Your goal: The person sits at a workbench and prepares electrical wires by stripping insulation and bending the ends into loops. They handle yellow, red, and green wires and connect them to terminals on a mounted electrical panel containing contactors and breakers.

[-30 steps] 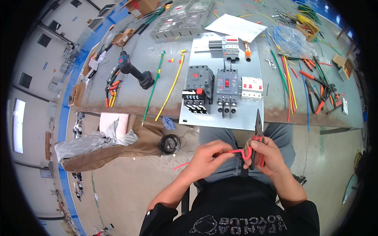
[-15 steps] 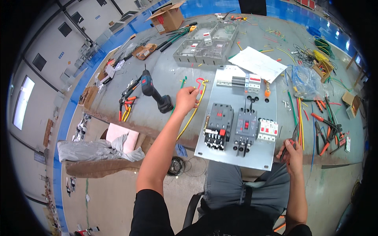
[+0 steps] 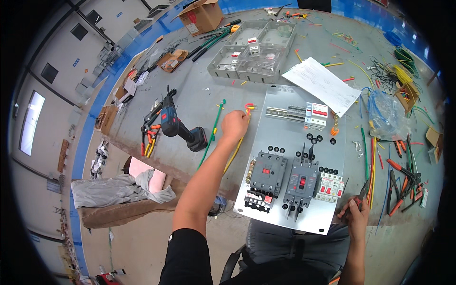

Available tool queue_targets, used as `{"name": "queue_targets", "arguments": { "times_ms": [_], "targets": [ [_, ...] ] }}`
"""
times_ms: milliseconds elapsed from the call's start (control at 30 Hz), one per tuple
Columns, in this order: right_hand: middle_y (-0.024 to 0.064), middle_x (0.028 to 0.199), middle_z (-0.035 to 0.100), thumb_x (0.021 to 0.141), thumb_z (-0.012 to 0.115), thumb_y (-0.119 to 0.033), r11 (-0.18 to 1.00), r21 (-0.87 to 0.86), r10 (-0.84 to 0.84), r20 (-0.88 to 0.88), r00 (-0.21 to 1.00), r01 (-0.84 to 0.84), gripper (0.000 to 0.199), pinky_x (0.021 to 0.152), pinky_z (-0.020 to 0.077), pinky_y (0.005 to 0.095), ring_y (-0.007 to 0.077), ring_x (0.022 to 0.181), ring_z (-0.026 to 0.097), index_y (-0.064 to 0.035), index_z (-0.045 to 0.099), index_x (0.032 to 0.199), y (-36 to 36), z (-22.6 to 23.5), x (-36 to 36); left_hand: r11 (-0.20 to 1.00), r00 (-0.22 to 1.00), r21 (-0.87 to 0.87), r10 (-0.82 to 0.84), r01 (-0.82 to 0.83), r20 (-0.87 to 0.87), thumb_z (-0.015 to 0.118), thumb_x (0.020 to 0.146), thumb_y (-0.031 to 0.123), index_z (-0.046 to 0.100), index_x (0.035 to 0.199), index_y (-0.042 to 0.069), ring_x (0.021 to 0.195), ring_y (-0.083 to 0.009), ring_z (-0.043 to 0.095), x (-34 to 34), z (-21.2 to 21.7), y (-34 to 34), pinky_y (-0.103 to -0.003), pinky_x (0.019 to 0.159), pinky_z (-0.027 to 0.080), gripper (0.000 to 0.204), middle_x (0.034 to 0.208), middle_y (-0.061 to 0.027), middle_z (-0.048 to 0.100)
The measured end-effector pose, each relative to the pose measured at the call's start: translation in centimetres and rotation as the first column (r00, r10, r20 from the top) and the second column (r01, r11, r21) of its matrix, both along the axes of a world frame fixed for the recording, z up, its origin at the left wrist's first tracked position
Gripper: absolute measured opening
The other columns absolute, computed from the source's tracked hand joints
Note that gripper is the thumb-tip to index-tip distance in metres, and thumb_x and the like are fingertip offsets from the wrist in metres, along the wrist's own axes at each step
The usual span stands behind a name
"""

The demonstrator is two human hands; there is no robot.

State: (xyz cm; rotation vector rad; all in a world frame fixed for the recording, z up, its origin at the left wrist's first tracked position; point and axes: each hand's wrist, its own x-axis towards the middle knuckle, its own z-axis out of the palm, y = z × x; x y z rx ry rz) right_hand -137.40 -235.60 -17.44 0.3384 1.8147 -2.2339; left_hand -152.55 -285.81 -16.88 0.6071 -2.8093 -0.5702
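Observation:
My left hand [image 3: 236, 124] is closed at the upper ends of a yellow wire [image 3: 232, 156] and a short curled red wire [image 3: 250, 105]; which one the fingertips grip is hidden. A green wire [image 3: 212, 135] lies just left of it. My right hand [image 3: 355, 213] is closed round a pair of pliers [image 3: 365, 189], jaws pointing away from me, beside the panel's right edge. Between my hands lies a metal mounting panel [image 3: 270, 218] carrying a contactor [image 3: 269, 172], a large circuit breaker [image 3: 301, 181], small breakers [image 3: 329, 187] and a rail [image 3: 285, 113] with terminals and another breaker [image 3: 316, 115].
A cordless drill [image 3: 178, 123] stands left of my left arm. Behind are a grey partitioned box [image 3: 225, 72], paper sheets [image 3: 323, 84] and a cardboard box [image 3: 202, 18]. On the right lie coloured wires [image 3: 372, 164], a plastic bag [image 3: 387, 116] and hand tools [image 3: 403, 183].
My left hand has shifted over the wire ends, and its fingers are now more hidden. The view has moved, so the panel appears lower. My right hand keeps the pliers.

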Motion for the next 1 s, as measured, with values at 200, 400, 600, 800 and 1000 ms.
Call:
{"name": "queue_targets", "arguments": {
  "times_ms": [200, 400, 600, 800, 1000],
  "targets": [
    [0.0075, 0.078, 0.066, 0.101, 0.063, -0.015, 0.998, 0.046, 0.039, -0.002, 0.999, -0.039, 0.019, 0.055, 0.0535, 0.0282, 0.0175, 0.062, 0.066, -0.0012, 0.059, 0.113, 0.1, 0.3, -0.1, 0.994, 0.994, -0.085, 0.056, -0.064, -0.091, 0.071, 0.093, 0.032, 0.076, 0.099, 0.003, 0.088, -0.0403, 0.071, 0.5, 1.4, -3.2, -0.049, 0.077, 0.055, 0.030, 0.091, -0.0193, 0.075],
    [0.0080, 0.086, 0.069, 0.096, 0.068, -0.011, 0.918, 0.391, 0.101, -0.063, 0.993, -0.068, 0.049, 0.058, 0.0524, 0.0286, 0.0156, 0.067, 0.066, 0.0033, 0.055, 0.141, 0.0, 2.6, -2.5, 0.955, 0.981, -0.271, 0.156, -0.120, 0.118, 0.070, 0.091, 0.024, 0.072, 0.100, 0.000, 0.099, -0.0453, 0.071, 2.5, 0.6, -7.2, -0.053, 0.086, 0.057, 0.026, 0.104, -0.0243, 0.073],
    [0.0208, 0.111, 0.067, 0.087, 0.074, -0.011, 0.521, 0.851, 0.317, -0.267, 0.910, 0.068, 0.059, 0.087, 0.0548, 0.0439, 0.0360, 0.094, 0.067, -0.0041, 0.059, 0.143, -0.5, 2.5, -4.6, 0.965, 0.983, -0.203, 0.179, -0.168, 0.040, 0.058, 0.092, 0.013, 0.071, 0.105, 0.000, 0.096, -0.0477, 0.070, 3.0, -0.9, -8.7, -0.054, 0.087, 0.056, 0.022, 0.101, -0.0260, 0.073],
    [0.0241, 0.116, 0.063, 0.085, 0.076, -0.014, 0.380, 0.893, 0.377, -0.388, 0.841, 0.242, 0.054, 0.092, 0.0527, 0.0474, 0.0438, 0.107, 0.064, 0.0002, 0.062, 0.135, -1.2, 2.7, -4.1, 0.992, 0.957, -0.124, -0.003, -0.034, -0.289, 0.057, 0.099, 0.016, 0.067, 0.107, 0.003, 0.091, -0.0470, 0.070, 5.7, 6.1, -4.8, -0.054, 0.080, 0.054, 0.018, 0.096, -0.0253, 0.072],
    [0.0204, 0.117, 0.067, 0.082, 0.081, -0.013, 0.458, 0.797, 0.384, -0.576, 0.721, 0.393, 0.040, 0.095, 0.0524, 0.0441, 0.0383, 0.109, 0.064, 0.0003, 0.070, 0.118, 0.4, 3.8, -2.9, 0.953, 0.836, -0.126, -0.301, 0.274, -0.459, 0.066, 0.098, 0.011, 0.068, 0.104, 0.001, 0.068, -0.0341, 0.065, 15.1, 17.6, 4.6, -0.038, 0.064, 0.051, 0.011, 0.084, -0.0170, 0.069]
  ]
}}
